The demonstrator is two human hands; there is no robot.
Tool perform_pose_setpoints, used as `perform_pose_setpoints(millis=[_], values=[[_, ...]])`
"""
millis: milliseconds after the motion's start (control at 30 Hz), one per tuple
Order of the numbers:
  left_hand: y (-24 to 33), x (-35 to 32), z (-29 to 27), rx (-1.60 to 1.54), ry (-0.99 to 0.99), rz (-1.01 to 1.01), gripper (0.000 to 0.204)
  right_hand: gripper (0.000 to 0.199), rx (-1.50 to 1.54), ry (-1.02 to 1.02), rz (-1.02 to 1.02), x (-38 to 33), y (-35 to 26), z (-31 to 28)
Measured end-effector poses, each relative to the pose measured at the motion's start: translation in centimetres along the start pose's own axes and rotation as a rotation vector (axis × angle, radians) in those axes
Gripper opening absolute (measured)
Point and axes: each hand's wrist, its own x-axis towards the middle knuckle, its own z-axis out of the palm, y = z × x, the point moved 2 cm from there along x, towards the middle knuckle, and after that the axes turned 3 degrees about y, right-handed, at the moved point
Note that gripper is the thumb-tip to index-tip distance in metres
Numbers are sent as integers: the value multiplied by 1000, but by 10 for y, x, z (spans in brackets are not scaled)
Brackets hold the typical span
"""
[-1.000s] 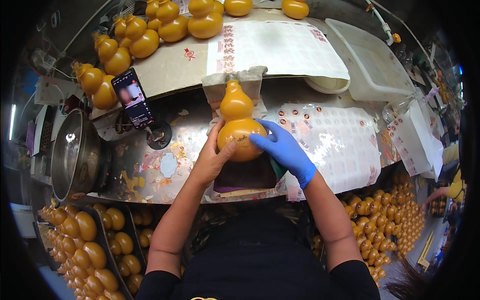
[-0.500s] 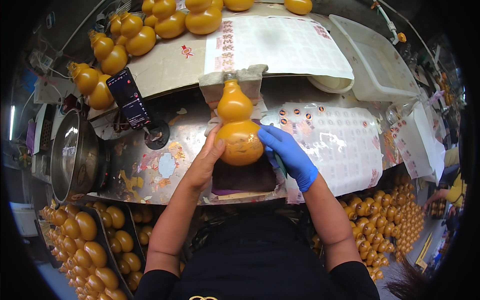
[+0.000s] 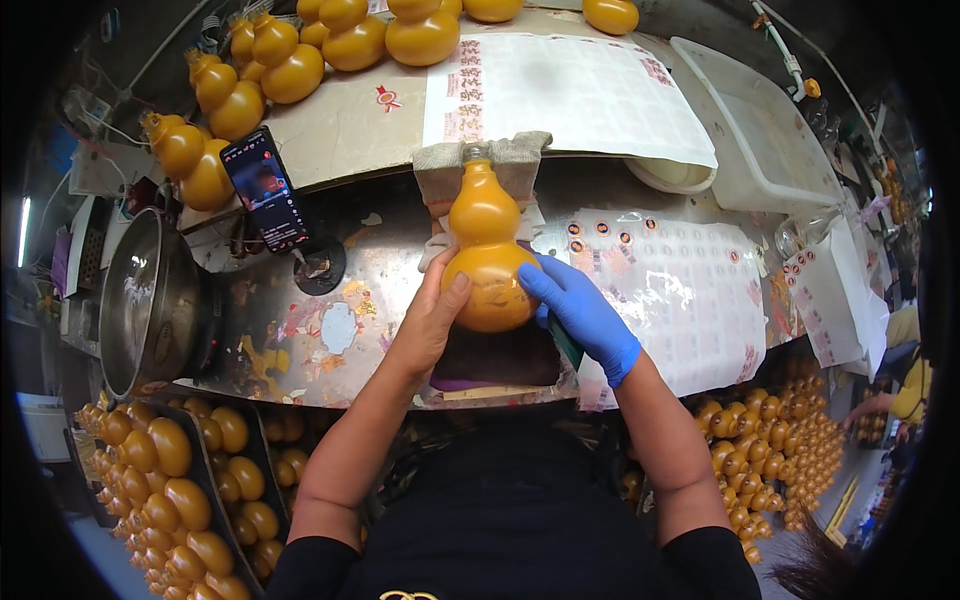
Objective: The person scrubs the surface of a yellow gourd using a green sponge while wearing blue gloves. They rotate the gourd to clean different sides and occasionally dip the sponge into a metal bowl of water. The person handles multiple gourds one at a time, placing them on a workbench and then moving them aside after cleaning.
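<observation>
So from where I'm standing, the blue-gloved right hand has just slid its thumb off the front of the glossy amber gourd-shaped bottle and over to the right flank. That leaves more of the front of the lower bulb showing; I'd read it as a re-hold mid-handling, since the bottle hasn't left the two hands. The grip is full: the bare left hand cups the left of that bulb, thumb lying along it, glove on the other side. Forearms angle inward from the person's side, kind of a V. The neck points away from the grip toward a folded grey cloth; can't tell if it's touching. Just on the near side of the grip is a dark flat pad on the stained metal worktop. Some dark green thing peeks out under the glove, mostly hidden, so no clue whether it's held. White printed sticker sheet sits right of the grip.
</observation>
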Motion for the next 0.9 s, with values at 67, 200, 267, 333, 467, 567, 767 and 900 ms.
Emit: perform_pose_setpoints(millis=[67, 200, 267, 333, 467, 567, 767, 900], values=[[0, -1, 0, -20, 8, -7, 70, 57, 34, -9, 21, 1, 3, -1], [-3, 0, -1, -22, 22, -34, 67, 54, 99, -29, 51, -1, 3, -2], [-3, 1, -2, -64, 4, -52, 66, 52, 126, -36, 75, -3, 1, -3], [-3, 1, -3, -66, -4, -45, 65, 49, 172, -41, 99, -4, -1, -3], [-7, 2, -7, -37, 7, -19, 66, 47, 179, -29, 113, -5, 2, -4], [-16, 6, -17, 5, 38, 18, 68, 48, 200, -17, 119, -3, 7, -4], [-7, 0, -5, 162, 3, 60, 74, 57, -34, 69, -26, -4, 5, 5], [-9, 2, -10, 87, -17, 29, 76, 57, 58, 17, 18, -6, -1, 2]])
